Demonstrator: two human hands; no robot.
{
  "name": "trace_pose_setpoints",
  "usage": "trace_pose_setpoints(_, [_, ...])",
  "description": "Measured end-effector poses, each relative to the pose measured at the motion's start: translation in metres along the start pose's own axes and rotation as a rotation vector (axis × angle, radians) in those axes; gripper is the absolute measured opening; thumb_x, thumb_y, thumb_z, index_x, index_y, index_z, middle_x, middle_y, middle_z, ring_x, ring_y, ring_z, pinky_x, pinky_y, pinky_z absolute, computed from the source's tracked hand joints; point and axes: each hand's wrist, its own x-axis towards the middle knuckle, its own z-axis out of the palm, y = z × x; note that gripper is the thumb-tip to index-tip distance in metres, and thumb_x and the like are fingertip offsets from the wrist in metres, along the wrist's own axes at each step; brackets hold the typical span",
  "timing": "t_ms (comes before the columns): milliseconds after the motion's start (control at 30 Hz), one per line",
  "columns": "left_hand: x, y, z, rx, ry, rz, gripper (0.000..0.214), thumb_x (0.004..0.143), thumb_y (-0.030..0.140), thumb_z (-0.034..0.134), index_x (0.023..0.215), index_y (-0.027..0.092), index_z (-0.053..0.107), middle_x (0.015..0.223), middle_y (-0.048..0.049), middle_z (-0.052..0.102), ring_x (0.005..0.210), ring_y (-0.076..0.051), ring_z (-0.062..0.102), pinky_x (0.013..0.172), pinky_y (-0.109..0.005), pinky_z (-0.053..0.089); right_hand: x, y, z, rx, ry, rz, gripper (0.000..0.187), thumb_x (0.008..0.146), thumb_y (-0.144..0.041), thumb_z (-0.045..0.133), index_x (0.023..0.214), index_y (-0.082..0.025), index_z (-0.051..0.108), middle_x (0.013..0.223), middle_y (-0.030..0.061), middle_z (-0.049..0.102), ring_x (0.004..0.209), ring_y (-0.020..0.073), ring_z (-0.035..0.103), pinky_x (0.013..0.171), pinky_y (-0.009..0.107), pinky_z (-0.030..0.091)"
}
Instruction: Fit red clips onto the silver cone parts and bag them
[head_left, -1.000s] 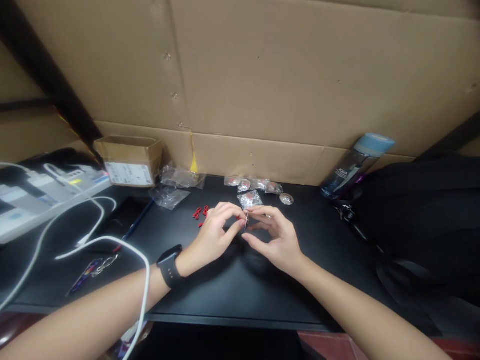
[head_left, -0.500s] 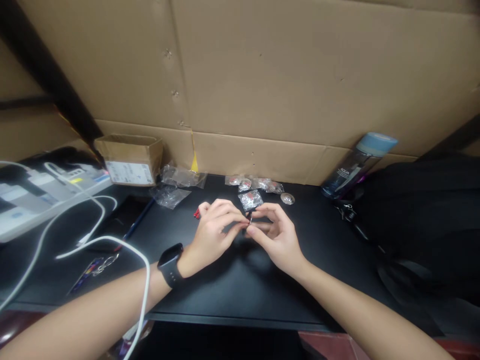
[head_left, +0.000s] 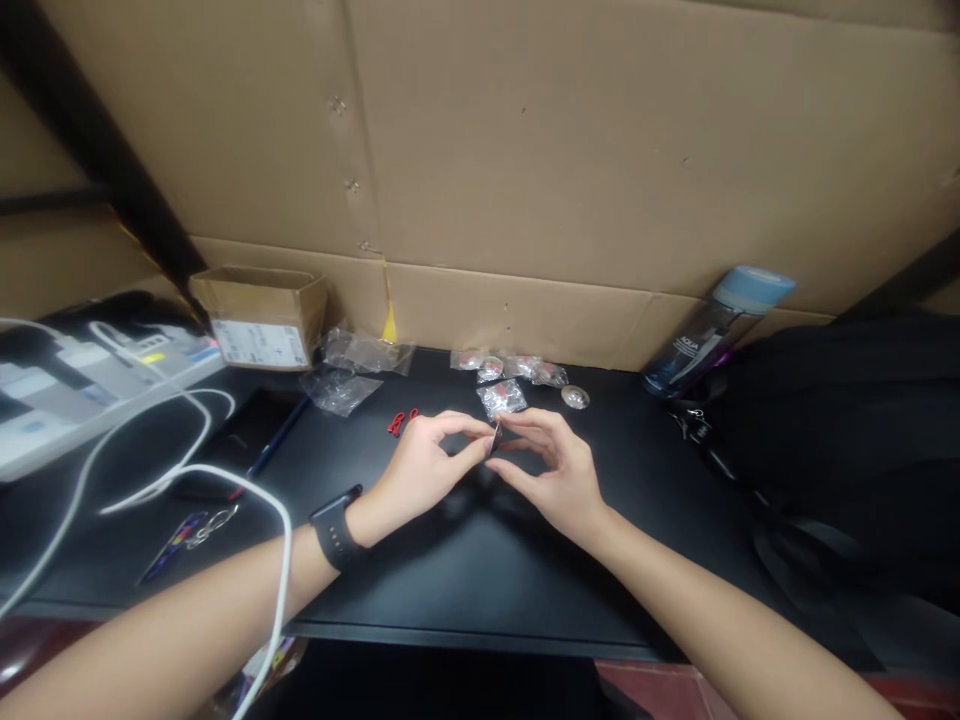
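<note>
A small thin piece [head_left: 495,436], dark with a shiny edge, is held up between my two hands above the black table; it is seen almost edge-on, so its kind is unclear. My left hand [head_left: 439,450], with a black watch at the wrist, pinches it between thumb and fingers. From the other side, my right hand [head_left: 556,470] curls around it, index fingertip at its upper end and thumb near its lower end. Just beyond lies a clear plastic packet [head_left: 501,398] with something red inside. Red cord loops [head_left: 396,423] rest left of my left hand.
Several small packets [head_left: 525,367] and a round clear piece [head_left: 575,397] lie near the cardboard wall. Crumpled plastic bags [head_left: 341,390] sit by a cardboard box [head_left: 259,320]. A white cable [head_left: 281,560] crosses my left forearm. A bottle [head_left: 712,330] and black bag [head_left: 847,440] stand right.
My left hand has lowered its fingers and shifted slightly, uncovering more of the red cord loops. The small piece has turned between my hands, and my right thumb has moved a little left and down.
</note>
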Motion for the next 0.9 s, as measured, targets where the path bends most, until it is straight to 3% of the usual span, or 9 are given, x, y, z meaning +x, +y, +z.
trace_pose_setpoints(200, [0.001,-0.001,-0.001,-0.026,-0.007,-0.003,0.014,0.093,0.033,0.07,0.095,0.023,0.08,0.1,-0.0049,0.079,0.094,-0.022,0.073,0.089,-0.036,0.056,0.0,0.0,0.0,-0.001,0.006,-0.006,0.049,0.084,-0.027,0.084,0.127,-0.028,0.061,0.125,0.0089,0.071,0.111,0.0271,0.075,0.089,0.044,0.07])
trace_pose_setpoints(333, [0.001,-0.004,0.0,-0.026,0.01,-0.041,0.018,0.09,0.028,0.073,0.107,0.025,0.078,0.103,-0.0028,0.079,0.095,-0.021,0.074,0.092,-0.036,0.056,0.0,0.0,-0.001,0.01,-0.014,-0.019,0.051,0.084,-0.024,0.084,0.128,-0.029,0.06,0.126,0.009,0.07,0.11,0.0264,0.075,0.089,0.044,0.07])
trace_pose_setpoints(567, [0.001,-0.003,-0.002,0.038,-0.013,0.02,0.008,0.092,0.026,0.07,0.093,0.024,0.077,0.1,-0.0047,0.077,0.1,-0.023,0.069,0.092,-0.038,0.052,-0.001,-0.001,-0.001,-0.013,-0.017,-0.03,0.049,0.084,-0.025,0.084,0.127,-0.028,0.061,0.127,0.009,0.07,0.113,0.0263,0.074,0.089,0.043,0.07])
trace_pose_setpoints(733, [-0.001,0.003,-0.002,0.231,0.009,0.072,0.009,0.094,0.023,0.067,0.091,0.025,0.075,0.098,-0.0023,0.076,0.104,-0.023,0.065,0.09,-0.04,0.043,-0.001,-0.001,0.001,0.006,-0.017,-0.013,0.05,0.083,-0.026,0.085,0.127,-0.029,0.06,0.127,0.0087,0.07,0.111,0.0267,0.075,0.088,0.043,0.071])
trace_pose_setpoints(900, [-0.004,0.007,-0.005,0.408,0.066,0.22,0.011,0.097,0.021,0.066,0.092,0.027,0.076,0.094,0.0001,0.077,0.104,-0.023,0.064,0.085,-0.041,0.031,-0.001,-0.008,0.003,0.131,-0.007,0.098,0.048,0.082,-0.029,0.086,0.121,-0.029,0.059,0.121,0.0076,0.071,0.105,0.0265,0.077,0.087,0.042,0.07])
